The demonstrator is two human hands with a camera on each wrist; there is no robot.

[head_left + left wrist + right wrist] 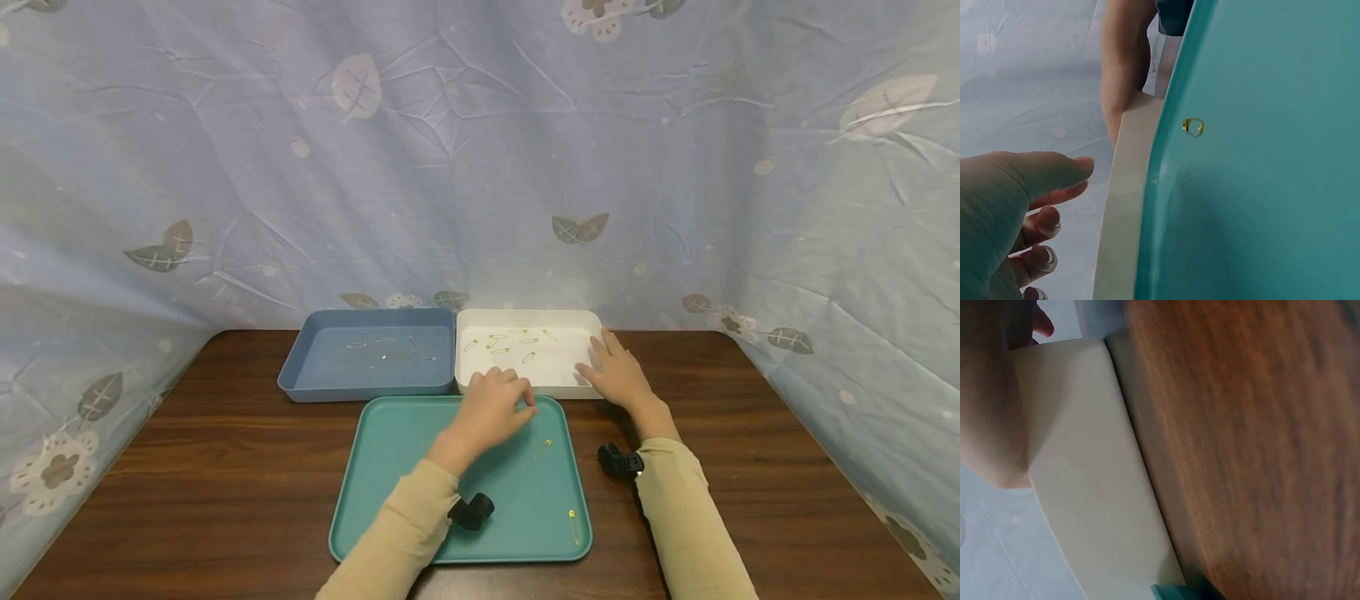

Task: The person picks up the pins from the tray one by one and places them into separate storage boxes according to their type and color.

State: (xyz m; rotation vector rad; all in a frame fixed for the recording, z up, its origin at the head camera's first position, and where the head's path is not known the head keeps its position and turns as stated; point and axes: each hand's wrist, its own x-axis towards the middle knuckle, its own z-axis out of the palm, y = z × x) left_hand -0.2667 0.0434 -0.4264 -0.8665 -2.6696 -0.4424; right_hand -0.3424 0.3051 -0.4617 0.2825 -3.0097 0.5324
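Observation:
My left hand (495,408) hovers over the upper part of the teal tray (405,483), close to the white tray's near wall. Its fingers are loosely bent, with nothing visible between thumb and fingers in the left wrist view. At the white tray's (558,367) right end is my right hand (618,375), fingers spread over the rim. Several gold safety pins (500,351) lie inside that white tray. On the teal tray lie a gold safety pin (573,527), near the lower right corner, and a small gold loop (1193,127), near the upper right.
A blue tray (322,383) with several silver pins (384,339) stands left of the white one. All three trays are on a brown wooden table (225,467). Patterned cloth (450,167) hangs behind the table and along its sides.

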